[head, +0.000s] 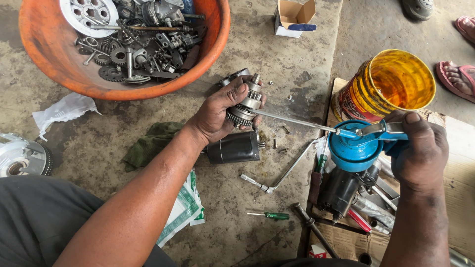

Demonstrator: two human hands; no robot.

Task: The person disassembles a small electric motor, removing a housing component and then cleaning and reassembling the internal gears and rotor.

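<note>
Spout tip of the blue oil can [354, 151], gripped by the right hand [420, 153], points left along its long axis, seemingly touching the gear assembly [245, 106] clasped in the left hand [217, 116].

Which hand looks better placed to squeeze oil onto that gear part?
The right hand. It grips the blue oil can with the thumb on its lever, the spout reaching the gear assembly. The left hand is occupied holding that assembly.
</note>
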